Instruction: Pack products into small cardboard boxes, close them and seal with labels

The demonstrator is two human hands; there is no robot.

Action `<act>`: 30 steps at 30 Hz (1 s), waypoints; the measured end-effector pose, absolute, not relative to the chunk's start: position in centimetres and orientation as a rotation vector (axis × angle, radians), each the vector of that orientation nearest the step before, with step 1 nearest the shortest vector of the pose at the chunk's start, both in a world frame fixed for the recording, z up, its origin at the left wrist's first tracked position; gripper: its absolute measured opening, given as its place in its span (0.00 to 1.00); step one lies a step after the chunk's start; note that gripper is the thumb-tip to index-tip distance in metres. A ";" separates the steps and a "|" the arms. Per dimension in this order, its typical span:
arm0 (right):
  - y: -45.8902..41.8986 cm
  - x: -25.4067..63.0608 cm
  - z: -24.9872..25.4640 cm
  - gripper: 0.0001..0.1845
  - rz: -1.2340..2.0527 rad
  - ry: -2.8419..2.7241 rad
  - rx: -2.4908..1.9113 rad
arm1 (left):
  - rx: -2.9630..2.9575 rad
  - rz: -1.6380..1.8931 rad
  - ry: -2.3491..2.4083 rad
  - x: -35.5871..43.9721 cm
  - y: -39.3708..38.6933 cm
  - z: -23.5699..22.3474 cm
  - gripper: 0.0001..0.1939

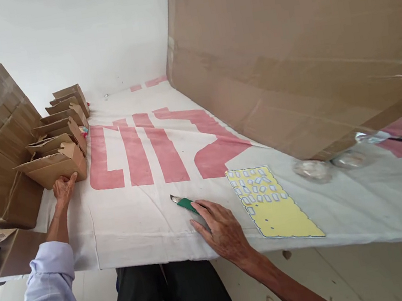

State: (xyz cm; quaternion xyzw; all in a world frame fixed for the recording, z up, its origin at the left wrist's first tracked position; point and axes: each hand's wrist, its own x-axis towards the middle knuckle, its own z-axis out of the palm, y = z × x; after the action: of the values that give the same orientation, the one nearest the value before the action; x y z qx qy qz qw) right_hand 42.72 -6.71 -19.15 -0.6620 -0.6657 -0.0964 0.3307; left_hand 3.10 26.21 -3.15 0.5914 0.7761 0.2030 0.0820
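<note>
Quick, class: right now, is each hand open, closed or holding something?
Left hand: partly curled against the nearest small cardboard box; grip cannot be told.
Right hand: loosely curled at the green cutter; grip cannot be told.

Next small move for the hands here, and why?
I'd probably have the left hand ease the nearest small box out toward the person. The hand is already at its front, and the box stands at the near end of the row. The right hand is at the green cutter, so the left seems better placed.
</note>
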 end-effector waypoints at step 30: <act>-4.6 42.2 -14.5 0.24 0.102 -1.660 -1.931 | 2.263 0.551 1.650 10.3 17.2 -2.0 0.14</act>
State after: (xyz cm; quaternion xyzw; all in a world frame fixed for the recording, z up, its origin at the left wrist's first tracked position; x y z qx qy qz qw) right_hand 42.25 -4.55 -14.47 -0.7246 -0.6229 0.0382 0.2925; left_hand 10.27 17.20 -2.02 0.7848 0.5720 0.1911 0.1431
